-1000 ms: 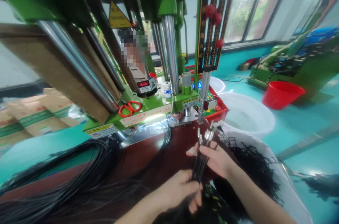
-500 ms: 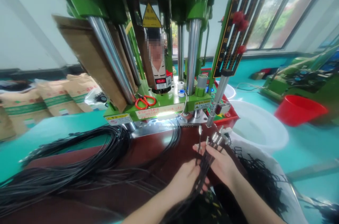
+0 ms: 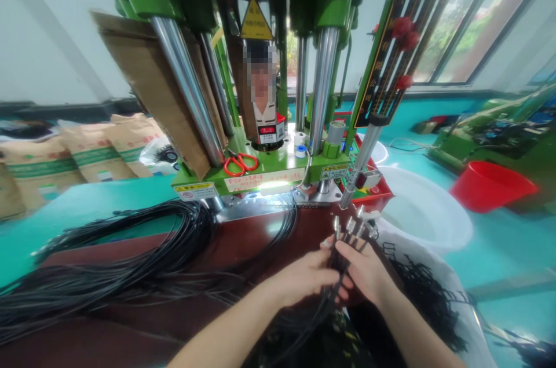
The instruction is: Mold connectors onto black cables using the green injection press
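Note:
A bundle of black cables (image 3: pixel 337 261) with silvery metal connector ends pointing up is gripped between my two hands. My right hand (image 3: pixel 364 261) wraps round the bundle just below the metal connectors (image 3: pixel 354 226). My left hand (image 3: pixel 310 275) closes on the same cables from the left, its fingertips near one connector that stands a little apart. The cables' lower lengths hang toward my lap. Left of my hands, a large coil of black cables (image 3: pixel 191 234) lies on the dark red tabletop (image 3: pixel 174 330). Several thin cables run from the press plate (image 3: pixel 256 207) toward me.
A green press machine (image 3: pixel 334 3) with steel columns stands ahead. Red-handled scissors (image 3: pixel 240 164) and a blue-and-white tape roll (image 3: pixel 300 151) lie on its bed. At right are a white bag of black pieces (image 3: pixel 428 292), a white tub (image 3: pixel 425 206) and a red basin (image 3: pixel 493 185).
The connector ends have fanned apart in my hands. My left hand has moved up along the bundle, and the single connector has come closer to the others. The view has shifted slightly.

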Demonstrator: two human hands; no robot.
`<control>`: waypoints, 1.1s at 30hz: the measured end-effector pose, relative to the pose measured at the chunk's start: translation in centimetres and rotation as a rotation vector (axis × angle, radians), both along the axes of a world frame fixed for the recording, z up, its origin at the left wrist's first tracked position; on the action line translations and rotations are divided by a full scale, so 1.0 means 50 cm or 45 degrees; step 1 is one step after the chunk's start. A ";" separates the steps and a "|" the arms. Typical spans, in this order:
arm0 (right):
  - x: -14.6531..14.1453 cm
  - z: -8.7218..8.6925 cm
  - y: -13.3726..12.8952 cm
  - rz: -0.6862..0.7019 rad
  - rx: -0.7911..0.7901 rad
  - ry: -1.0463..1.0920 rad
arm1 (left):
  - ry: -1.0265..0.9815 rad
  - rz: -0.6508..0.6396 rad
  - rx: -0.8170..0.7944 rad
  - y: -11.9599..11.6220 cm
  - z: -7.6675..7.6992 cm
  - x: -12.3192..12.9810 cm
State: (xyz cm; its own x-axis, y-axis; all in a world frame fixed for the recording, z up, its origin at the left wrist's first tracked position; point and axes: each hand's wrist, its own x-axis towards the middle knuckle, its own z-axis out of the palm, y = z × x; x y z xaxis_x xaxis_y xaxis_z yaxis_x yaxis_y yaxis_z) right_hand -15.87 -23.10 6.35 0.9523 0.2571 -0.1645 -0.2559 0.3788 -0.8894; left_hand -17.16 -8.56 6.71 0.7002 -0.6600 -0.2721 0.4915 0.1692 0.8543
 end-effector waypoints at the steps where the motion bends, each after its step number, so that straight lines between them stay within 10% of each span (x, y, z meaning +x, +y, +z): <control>1: 0.002 -0.001 0.000 0.007 -0.011 0.000 | -0.036 0.058 0.009 -0.011 0.004 0.007; 14: 0.056 -0.045 -0.095 -0.146 -0.260 0.019 | -0.383 0.715 0.064 -0.009 0.047 0.080; 19: 0.084 -0.003 -0.153 -0.920 -0.910 -0.526 | -0.241 0.555 -0.036 -0.011 0.063 0.076; 22: 0.071 0.039 -0.126 -0.629 -0.999 -0.619 | -0.193 0.489 -0.053 -0.025 0.051 0.073; 26: 0.058 0.055 -0.056 -0.077 -0.566 -0.441 | -0.223 0.428 -0.001 -0.040 0.039 0.068; 33: 0.070 0.026 -0.065 -0.164 -0.751 -0.409 | -0.362 0.724 0.065 -0.023 0.046 0.085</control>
